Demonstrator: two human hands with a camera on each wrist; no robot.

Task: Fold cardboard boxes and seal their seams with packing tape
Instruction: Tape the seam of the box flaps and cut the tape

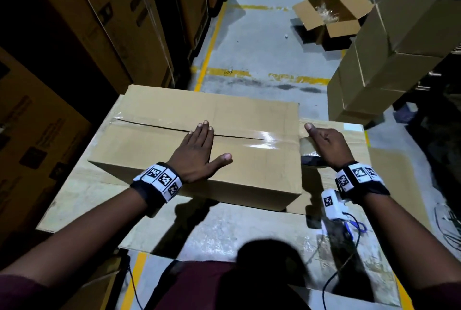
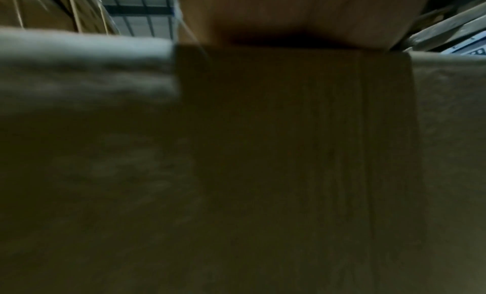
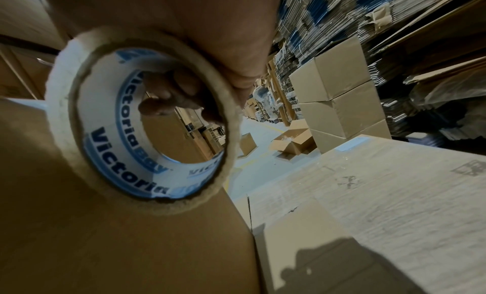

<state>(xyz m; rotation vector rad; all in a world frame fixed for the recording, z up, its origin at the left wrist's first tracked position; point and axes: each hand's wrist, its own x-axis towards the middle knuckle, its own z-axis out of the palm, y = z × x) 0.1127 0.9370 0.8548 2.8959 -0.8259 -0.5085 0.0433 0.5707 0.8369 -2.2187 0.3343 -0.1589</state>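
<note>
Head view: left hand point(image 1: 197, 153) flat on box point(image 1: 159, 145); right hand's point(image 1: 326, 146) grip holds tape roll point(image 1: 308, 155) at box's right end.

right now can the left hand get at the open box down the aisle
Probably not. The left hand lies flat on the taped box, and the open box sits far down the aisle floor, beyond the work surface; the person would likely have to walk over.

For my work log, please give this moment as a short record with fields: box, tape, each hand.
box: closed brown cardboard box, lying on flattened cardboard sheets
seam: clear glossy tape strip lies along the top seam
left hand: left hand flat on the box top, fingers straight
right hand: right hand grips a roll of packing tape at the box's right end
</note>
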